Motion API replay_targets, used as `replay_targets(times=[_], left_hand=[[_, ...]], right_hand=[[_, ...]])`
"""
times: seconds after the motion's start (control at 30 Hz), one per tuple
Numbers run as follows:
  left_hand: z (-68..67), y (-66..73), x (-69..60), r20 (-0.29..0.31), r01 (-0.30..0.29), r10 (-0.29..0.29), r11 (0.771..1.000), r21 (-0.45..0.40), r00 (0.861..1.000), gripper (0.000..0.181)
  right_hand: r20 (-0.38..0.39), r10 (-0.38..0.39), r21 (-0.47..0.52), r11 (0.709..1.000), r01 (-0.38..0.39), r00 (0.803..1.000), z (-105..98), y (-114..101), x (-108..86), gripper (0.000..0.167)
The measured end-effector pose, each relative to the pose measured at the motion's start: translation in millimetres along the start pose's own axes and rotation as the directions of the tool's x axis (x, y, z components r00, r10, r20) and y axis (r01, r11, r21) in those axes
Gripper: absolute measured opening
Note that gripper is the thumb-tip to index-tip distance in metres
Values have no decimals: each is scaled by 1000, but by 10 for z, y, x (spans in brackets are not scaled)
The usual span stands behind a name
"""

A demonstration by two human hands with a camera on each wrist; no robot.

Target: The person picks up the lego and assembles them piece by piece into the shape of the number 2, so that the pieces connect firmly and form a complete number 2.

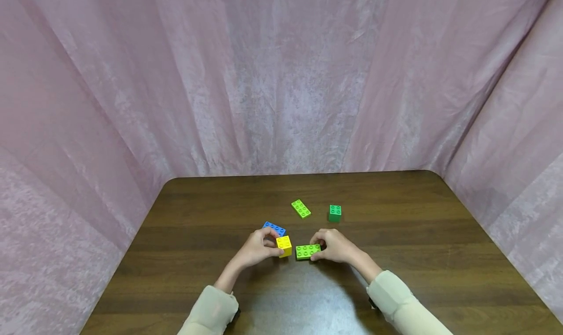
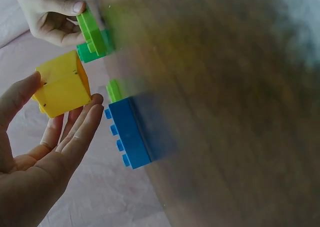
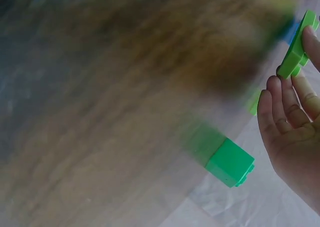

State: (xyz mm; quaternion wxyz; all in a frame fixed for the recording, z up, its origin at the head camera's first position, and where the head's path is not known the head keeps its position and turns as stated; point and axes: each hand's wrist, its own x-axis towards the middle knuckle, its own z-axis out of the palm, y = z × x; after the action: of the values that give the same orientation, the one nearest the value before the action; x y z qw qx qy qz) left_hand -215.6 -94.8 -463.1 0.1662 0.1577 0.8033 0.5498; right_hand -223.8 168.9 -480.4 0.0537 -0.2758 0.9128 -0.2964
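My left hand [image 1: 257, 248] pinches a yellow block [image 1: 284, 246] between thumb and fingers, its studs facing up. In the left wrist view the yellow block [image 2: 62, 84] shows its smooth sides. Just to the right, my right hand [image 1: 336, 247] pinches the right end of a flat lime green brick [image 1: 306, 251], studs up. The right wrist view shows the lime brick [image 3: 298, 47] between thumb and fingertips. A small gap separates the yellow block from this lime brick. Behind my left fingers lies a blue brick [image 1: 274, 228], partly covered by them.
Farther back on the brown wooden table [image 1: 198, 203] lie a second flat lime brick [image 1: 301, 209], set at a slant, and a dark green block [image 1: 335, 213] to its right. Pink curtains [image 1: 272, 80] hang behind the table and at both sides.
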Motion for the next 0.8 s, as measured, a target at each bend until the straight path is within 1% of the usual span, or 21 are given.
replay_targets(times=[0.1, 0.17, 0.33, 0.53, 0.7, 0.8], left_hand=[[22, -20, 7, 15, 16, -16, 1000, -11, 1000, 36], [30, -20, 16, 25, 16, -15, 1000, -15, 1000, 35], [20, 30, 52, 51, 8, -7, 1000, -25, 999, 35], [45, 78, 114, 54, 14, -14, 1000, -15, 998, 35], [107, 63, 128, 63, 23, -24, 1000, 13, 998, 33], [142, 45, 134, 76, 16, -17, 1000, 16, 997, 32]], right_hand=[[13, 9, 1, 1000, -9, 1000, 13, 17, -7, 32], [26, 22, 3, 1000, -22, 999, 11, 24, -5, 32], [56, 62, 34, 997, -64, 997, -36, 32, 37, 32], [76, 92, 86, 991, -99, 993, -68, 59, 89, 33], [94, 96, 109, 988, -106, 991, -28, 94, 78, 33], [98, 85, 122, 988, -97, 992, 0, 107, 61, 33]])
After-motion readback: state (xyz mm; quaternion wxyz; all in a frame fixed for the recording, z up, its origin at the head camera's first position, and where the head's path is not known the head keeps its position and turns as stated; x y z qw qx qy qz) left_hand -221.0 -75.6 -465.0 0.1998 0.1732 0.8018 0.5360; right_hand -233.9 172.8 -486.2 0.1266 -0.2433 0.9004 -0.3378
